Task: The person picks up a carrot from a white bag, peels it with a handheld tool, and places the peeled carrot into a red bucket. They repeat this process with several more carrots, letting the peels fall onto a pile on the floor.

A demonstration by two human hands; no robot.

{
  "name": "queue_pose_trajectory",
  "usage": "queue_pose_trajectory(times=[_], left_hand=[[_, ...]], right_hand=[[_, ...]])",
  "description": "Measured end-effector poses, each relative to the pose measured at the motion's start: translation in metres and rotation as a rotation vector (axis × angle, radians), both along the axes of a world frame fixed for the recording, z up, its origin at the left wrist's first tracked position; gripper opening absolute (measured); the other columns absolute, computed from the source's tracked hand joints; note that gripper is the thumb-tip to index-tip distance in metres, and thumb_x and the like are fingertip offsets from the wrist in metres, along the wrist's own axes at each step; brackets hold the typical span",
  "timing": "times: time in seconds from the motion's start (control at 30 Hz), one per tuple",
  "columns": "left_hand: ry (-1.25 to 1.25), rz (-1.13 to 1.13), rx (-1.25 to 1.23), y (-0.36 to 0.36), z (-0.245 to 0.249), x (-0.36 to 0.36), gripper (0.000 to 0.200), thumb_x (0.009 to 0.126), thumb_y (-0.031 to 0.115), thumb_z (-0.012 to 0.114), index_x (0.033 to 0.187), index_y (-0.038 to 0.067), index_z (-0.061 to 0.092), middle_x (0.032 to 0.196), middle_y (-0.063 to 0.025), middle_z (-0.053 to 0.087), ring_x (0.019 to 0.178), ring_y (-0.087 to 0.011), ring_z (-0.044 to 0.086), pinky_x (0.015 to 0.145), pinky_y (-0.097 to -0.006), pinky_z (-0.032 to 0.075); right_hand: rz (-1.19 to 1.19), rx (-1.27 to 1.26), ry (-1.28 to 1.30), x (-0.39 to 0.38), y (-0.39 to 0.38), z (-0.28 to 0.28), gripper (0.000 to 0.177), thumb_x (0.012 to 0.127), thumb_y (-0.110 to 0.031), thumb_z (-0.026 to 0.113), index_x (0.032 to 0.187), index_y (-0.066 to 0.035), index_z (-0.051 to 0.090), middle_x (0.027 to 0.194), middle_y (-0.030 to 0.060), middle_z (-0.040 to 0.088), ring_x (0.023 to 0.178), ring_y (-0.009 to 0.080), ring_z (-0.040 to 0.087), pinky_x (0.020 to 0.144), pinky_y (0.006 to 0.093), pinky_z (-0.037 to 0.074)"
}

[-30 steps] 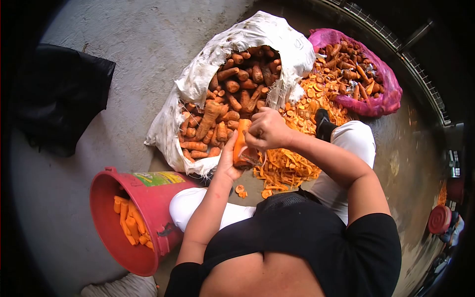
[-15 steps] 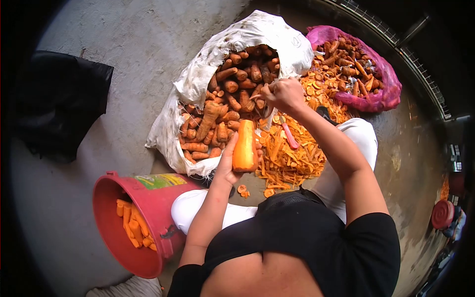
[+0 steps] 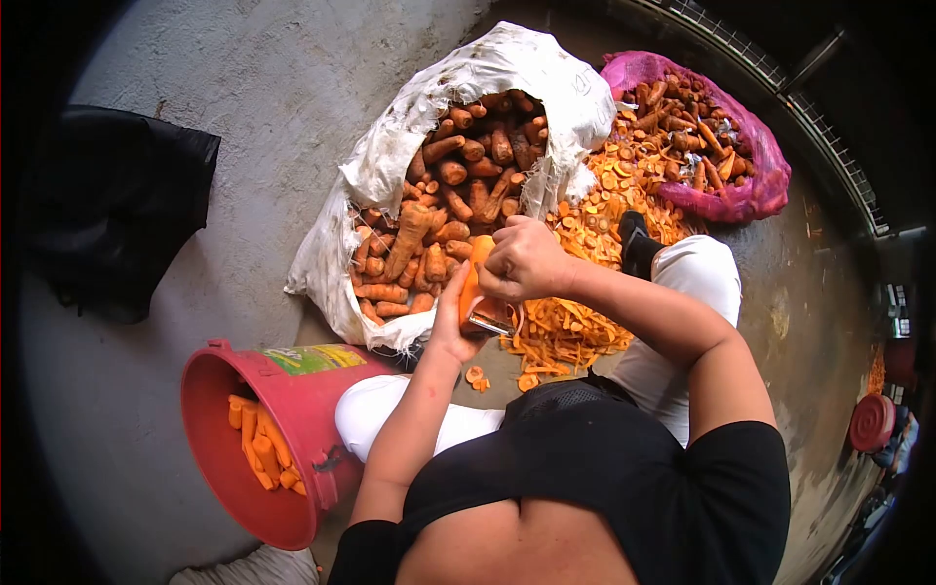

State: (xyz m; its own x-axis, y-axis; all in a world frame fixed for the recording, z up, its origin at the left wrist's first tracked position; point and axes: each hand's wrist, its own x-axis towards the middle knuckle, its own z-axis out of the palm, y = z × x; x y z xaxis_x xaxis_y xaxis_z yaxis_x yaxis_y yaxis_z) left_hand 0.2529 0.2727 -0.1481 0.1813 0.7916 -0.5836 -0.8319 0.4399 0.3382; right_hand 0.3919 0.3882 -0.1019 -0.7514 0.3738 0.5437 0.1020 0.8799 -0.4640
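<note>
My left hand (image 3: 451, 322) is closed around a thick, peeled-looking orange carrot (image 3: 469, 292), held upright in front of my lap. In my right hand (image 3: 526, 259) is a peeler (image 3: 491, 316); its metal blade lies against the lower end of the carrot, and my fist hides the handle. Behind both hands, an open white sack (image 3: 375, 180) is full of unpeeled carrots (image 3: 453, 173). Beneath my right forearm lies a heap of orange peelings (image 3: 575, 331), partly covered by the arm.
To my left, a tilted red bucket (image 3: 210, 458) contains peeled carrots (image 3: 263, 444). A pink mesh sack (image 3: 765, 185) of carrots stands at the back right, with more scraps spilling before it. Black plastic (image 3: 136, 195) occupies the far left. My white-clad knees flank the work area.
My right hand has come down and toward me, bringing the peeler onto the carrot's lower end. The left hand keeps its hold. A pink-handled tool on the peelings is now hidden.
</note>
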Motion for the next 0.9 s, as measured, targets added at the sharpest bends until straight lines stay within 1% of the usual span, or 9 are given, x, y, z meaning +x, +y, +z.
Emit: queue_pose_trajectory(times=[0.13, 0.23, 0.3, 0.4, 0.53, 0.6, 0.67, 0.77, 0.9], left_hand=[[-0.096, 0.084, 0.025, 0.006, 0.024, 0.003, 0.044, 0.094, 0.044, 0.051, 0.118, 0.008, 0.054, 0.103, -0.0116, 0.063, 0.086, -0.0239, 0.065, 0.072, -0.0394, 0.056], [-0.059, -0.094, 0.221, -0.003, 0.017, -0.011, 0.047, 0.094, 0.045, 0.051, 0.121, 0.007, 0.053, 0.102, -0.0121, 0.063, 0.085, -0.0233, 0.065, 0.071, -0.0378, 0.057], [0.024, -0.06, 0.101, -0.011, 0.02, -0.004, 0.05, 0.094, 0.048, 0.049, 0.122, 0.007, 0.052, 0.094, -0.0154, 0.063, 0.078, -0.0247, 0.066, 0.066, -0.0358, 0.058], [0.006, -0.15, 0.126, -0.015, 0.022, -0.005, 0.051, 0.094, 0.05, 0.047, 0.119, 0.006, 0.053, 0.086, -0.0184, 0.063, 0.07, -0.0259, 0.067, 0.063, -0.0354, 0.058], [0.074, -0.128, 0.093, -0.012, 0.02, -0.011, 0.053, 0.094, 0.053, 0.045, 0.118, 0.007, 0.054, 0.089, -0.0153, 0.064, 0.074, -0.0258, 0.067, 0.066, -0.0379, 0.058], [0.071, -0.117, 0.093, -0.008, 0.018, -0.011, 0.053, 0.094, 0.054, 0.044, 0.118, 0.007, 0.055, 0.092, -0.0133, 0.065, 0.078, -0.025, 0.067, 0.069, -0.0392, 0.058], [0.07, -0.06, 0.002, -0.001, 0.011, -0.013, 0.052, 0.094, 0.054, 0.044, 0.117, 0.008, 0.055, 0.096, -0.0115, 0.065, 0.083, -0.0239, 0.067, 0.072, -0.0401, 0.057], [0.149, -0.077, -0.021, 0.0, 0.001, -0.013, 0.05, 0.094, 0.052, 0.044, 0.117, 0.009, 0.055, 0.102, -0.0103, 0.065, 0.091, -0.0224, 0.066, 0.075, -0.0392, 0.057], [0.199, -0.102, 0.009, -0.007, 0.027, -0.001, 0.05, 0.095, 0.051, 0.043, 0.117, 0.007, 0.054, 0.094, -0.0116, 0.065, 0.081, -0.0227, 0.067, 0.068, -0.0362, 0.058]], right_hand=[[-0.039, 0.037, 0.045, -0.004, 0.011, -0.006, 0.033, 0.074, -0.025, 0.062, 0.044, -0.012, 0.058, 0.044, 0.0048, 0.052, 0.045, 0.0227, 0.052, 0.053, 0.0351, 0.041], [-0.334, -0.167, -0.088, -0.001, 0.043, -0.017, 0.038, 0.081, -0.021, 0.059, 0.044, -0.017, 0.055, 0.04, -0.0018, 0.045, 0.039, 0.018, 0.041, 0.058, 0.029, 0.04], [-0.525, 0.088, -0.34, 0.015, 0.082, -0.007, 0.044, 0.085, -0.031, 0.052, 0.045, -0.013, 0.06, 0.045, 0.0071, 0.055, 0.041, 0.0243, 0.053, 0.06, 0.035, 0.047], [-0.801, 0.249, -0.291, 0.035, 0.104, -0.01, 0.044, 0.086, -0.034, 0.051, 0.051, -0.011, 0.064, 0.047, 0.0077, 0.057, 0.045, 0.0209, 0.058, 0.06, 0.0341, 0.049], [-0.617, -0.354, -0.417, 0.012, 0.065, 0.021, 0.038, 0.083, -0.031, 0.056, 0.051, -0.012, 0.066, 0.049, 0.0088, 0.058, 0.047, 0.0248, 0.06, 0.051, 0.0359, 0.047], [-0.337, 0.015, -0.068, 0.008, 0.045, 0.009, 0.027, 0.077, -0.021, 0.06, 0.053, -0.013, 0.068, 0.042, 0.0047, 0.053, 0.036, 0.0185, 0.049, 0.043, 0.033, 0.044], [-0.202, 0.05, -0.093, 0.001, 0.016, 0.011, 0.029, 0.074, -0.02, 0.062, 0.046, -0.014, 0.061, 0.044, 0.0031, 0.051, 0.045, 0.0184, 0.05, 0.056, 0.034, 0.044], [0.006, 0.133, -0.07, -0.003, -0.003, 0.012, 0.032, 0.072, -0.019, 0.063, 0.042, -0.015, 0.052, 0.044, 0.0012, 0.05, 0.044, 0.0176, 0.048, 0.054, 0.033, 0.041], [-0.163, 0.18, -0.041, -0.004, 0.02, 0.003, 0.034, 0.074, -0.023, 0.06, 0.042, -0.015, 0.056, 0.043, 0.0036, 0.05, 0.043, 0.0219, 0.049, 0.061, 0.0372, 0.045]])
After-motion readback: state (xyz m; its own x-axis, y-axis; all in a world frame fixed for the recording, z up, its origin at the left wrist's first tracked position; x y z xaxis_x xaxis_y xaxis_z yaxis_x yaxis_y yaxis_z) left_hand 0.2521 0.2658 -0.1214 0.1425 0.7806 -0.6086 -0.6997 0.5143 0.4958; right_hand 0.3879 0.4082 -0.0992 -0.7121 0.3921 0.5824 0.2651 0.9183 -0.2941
